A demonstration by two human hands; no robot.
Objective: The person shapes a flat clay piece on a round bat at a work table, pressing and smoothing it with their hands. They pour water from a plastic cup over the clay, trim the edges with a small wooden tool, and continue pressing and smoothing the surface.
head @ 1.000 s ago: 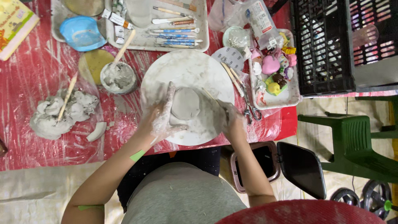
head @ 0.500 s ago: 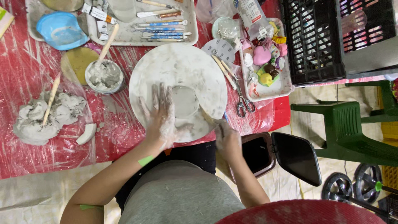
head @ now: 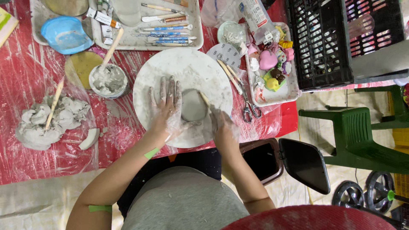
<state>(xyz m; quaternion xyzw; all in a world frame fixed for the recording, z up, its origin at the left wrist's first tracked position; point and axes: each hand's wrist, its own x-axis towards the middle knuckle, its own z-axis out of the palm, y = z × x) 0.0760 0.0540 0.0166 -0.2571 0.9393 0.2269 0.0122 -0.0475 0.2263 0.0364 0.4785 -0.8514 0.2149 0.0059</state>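
Head view showed a person seated at a table covered in red plastic sheeting [head: 25,85], with a round white turntable board [head: 191,64] as the centre of the scene. On the board, just below its middle, sat a small grey clay disc [head: 192,105]. The left hand [head: 166,106], coated in clay, lay flat on the board with its fingers spread, touching the disc's left edge. The right hand [head: 222,123] was at the disc's right edge, pinching a thin wooden tool [head: 205,99] whose tip rested on the disc; how tightly the fingers closed was hard to make out.

Left of the board stood a small bowl of clay slip [head: 108,81] with a wooden stick in it, and farther left lay a lump of grey clay [head: 47,121]. Above the board sat a white tray of sculpting tools [head: 168,30]; up and to the left of the board was a blue bowl [head: 66,34]. Right of the board lay scissors [head: 249,111] and a tray of small coloured ornaments [head: 272,70], with a black plastic crate [head: 328,38] beyond them.
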